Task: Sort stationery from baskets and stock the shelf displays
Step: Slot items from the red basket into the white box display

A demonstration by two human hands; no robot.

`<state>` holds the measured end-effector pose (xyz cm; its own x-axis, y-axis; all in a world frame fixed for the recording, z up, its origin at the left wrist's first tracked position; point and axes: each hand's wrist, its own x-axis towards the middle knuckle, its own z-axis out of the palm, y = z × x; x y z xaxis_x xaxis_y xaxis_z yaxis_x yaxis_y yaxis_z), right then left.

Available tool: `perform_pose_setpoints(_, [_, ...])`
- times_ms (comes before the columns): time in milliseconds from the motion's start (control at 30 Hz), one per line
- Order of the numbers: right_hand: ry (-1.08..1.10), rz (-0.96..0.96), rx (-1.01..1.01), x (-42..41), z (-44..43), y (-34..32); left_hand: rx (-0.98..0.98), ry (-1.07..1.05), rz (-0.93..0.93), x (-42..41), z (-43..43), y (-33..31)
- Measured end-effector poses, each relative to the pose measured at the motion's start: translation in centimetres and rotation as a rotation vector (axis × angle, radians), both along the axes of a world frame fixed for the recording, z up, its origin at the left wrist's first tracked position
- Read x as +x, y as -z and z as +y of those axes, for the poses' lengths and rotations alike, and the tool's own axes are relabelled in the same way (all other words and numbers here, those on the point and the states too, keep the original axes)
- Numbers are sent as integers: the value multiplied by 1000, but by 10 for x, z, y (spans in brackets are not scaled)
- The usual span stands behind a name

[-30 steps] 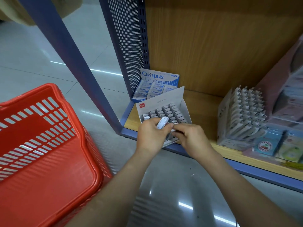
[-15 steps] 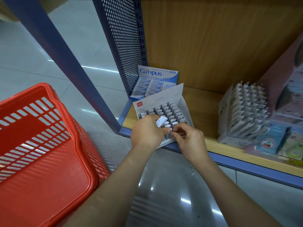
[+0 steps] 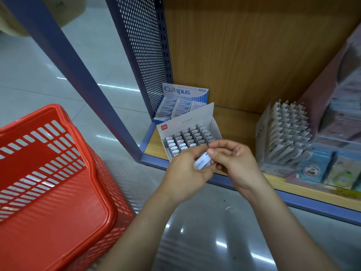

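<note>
Step in hand: I judge that the small white case (image 3: pixel 203 163) goes into the white display box (image 3: pixel 217 125) on the bottom shelf (image 3: pixel 240 124).
Left hand (image 3: pixel 183 174): its fingers are curled around the case from the left.
Right hand (image 3: pixel 237 163): its thumb and fingers pinch the right end of the case.
Where the case is: between both hands, just in front of the display box and not yet inside.
How to do it well: turn the case like its neighbours, find a free slot, and push it straight down without tipping the light box.
Display box content: rows of small grey-white cases standing upright; the front rows are hidden by the hands.
Campus box (image 3: pixel 185 91): behind the display box, holding blue-white packs.
Pen box (image 3: pixel 262 132): to the right, full of upright white pens.
Red basket (image 3: pixel 64 112): on the floor to the left; its inside shows only partly.
</note>
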<state>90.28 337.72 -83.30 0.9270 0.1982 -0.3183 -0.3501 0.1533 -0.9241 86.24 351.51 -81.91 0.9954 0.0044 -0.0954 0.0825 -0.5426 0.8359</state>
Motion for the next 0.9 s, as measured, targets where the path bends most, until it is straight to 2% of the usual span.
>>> perform_pose_setpoints(67, [78, 17, 38, 2, -6, -1, -156, -89, 24, -2, 5, -3])
perform_pose_setpoints(133, [116, 36, 86, 2, -10, -3, -160, -130, -14, -5, 8, 0])
perform_pose_setpoints(200, [87, 44, 183, -1, -13, -6, -173, -179, -33, -7, 7, 3])
perform_pose_setpoints(300, [1, 57, 363, -2, -18, -11, -384, -189, -11, -8, 3, 4])
perform_pose_setpoints(400, [21, 87, 400, 0, -21, -9, -451, -171, 7, -9, -3, 5])
perform_pose_setpoints(467, [83, 57, 362, 4, -22, -4, -316, -166, -41, -8, -4, 10])
perform_pose_setpoints(567, [181, -60, 136, 12, -25, 7, 168, -282, -199, -3, 9, 20])
perform_pose_setpoints(600, [195, -87, 49, 14, -26, 13, 265, -316, -225, -2, 14, 23])
perform_pose_setpoints(667, [172, -112, -71, 15, -23, 25, 347, -341, -210, -3, 24, 31])
perform_pose_setpoints(900, [60, -290, -346, 16, -14, 42, 360, -321, -179, -7, 24, 42])
